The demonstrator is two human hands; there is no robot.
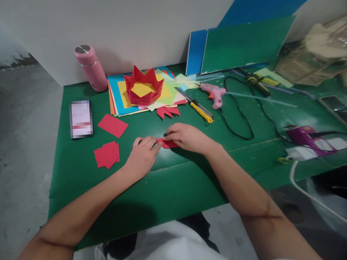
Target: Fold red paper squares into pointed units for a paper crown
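Note:
A small folded piece of red paper (170, 144) lies on the green table between my hands. My left hand (142, 157) has its fingers closed at the paper's left end. From the right, my right hand (188, 137) grips the same piece, fingertips pressed down on it and hiding part of the fold. To the left are a flat red paper rectangle (113, 125) and several smaller red paper pieces (107, 155) overlapping. Beyond my hands, a few pointed folded red pieces (168, 112) rest beside a crown-shaped red paper ring (145, 95).
Colored paper sheets (116, 100) lie under the ring. Nearby are a yellow utility knife (201, 112) and a pink glue gun (215, 93) with a looping black cord. A pink bottle (93, 68), phone (81, 119), power strip (302, 153) and wooden model (300, 61) stand around.

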